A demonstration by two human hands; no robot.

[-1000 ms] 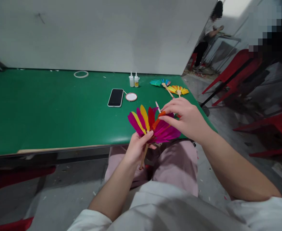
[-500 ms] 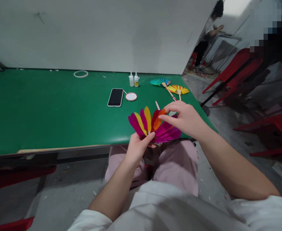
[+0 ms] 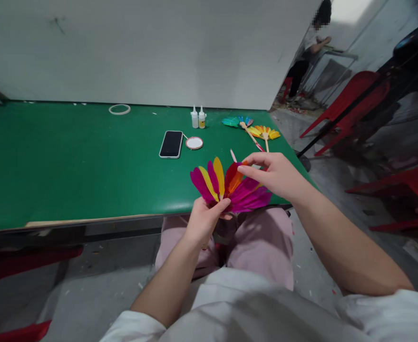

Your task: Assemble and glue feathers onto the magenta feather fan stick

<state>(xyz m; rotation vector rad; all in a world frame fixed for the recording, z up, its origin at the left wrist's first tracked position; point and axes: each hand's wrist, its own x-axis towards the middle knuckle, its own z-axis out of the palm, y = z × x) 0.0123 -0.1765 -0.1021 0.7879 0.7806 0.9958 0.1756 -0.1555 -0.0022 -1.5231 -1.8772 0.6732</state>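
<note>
A feather fan (image 3: 214, 178) of magenta, yellow, red and orange feathers spreads over the table's front edge. My left hand (image 3: 205, 218) grips its base, the thumb pressed where the feathers meet. My right hand (image 3: 276, 173) pinches the upper end of a red-orange feather (image 3: 234, 178) on the fan's right side, thumb and forefinger together. Magenta feathers (image 3: 251, 194) fan out below that hand. Behind my right hand, a blue-green feather fan (image 3: 242, 122) and a yellow-orange feather fan (image 3: 265, 132) lie on the table, with wooden handles.
On the green table (image 3: 69, 161) lie a phone (image 3: 171, 144), a round white disc with a reddish rim (image 3: 194, 143), two small glue-like bottles (image 3: 198, 118) and a white ring (image 3: 119, 109). A white panel (image 3: 140, 52) rises behind. Red chairs (image 3: 351, 104) and another person (image 3: 306, 54) are at right.
My right hand has shifted slightly with its pinch at the red-orange feather. The magenta feathers on the right spread a little further right. My left hand keeps its grip.
</note>
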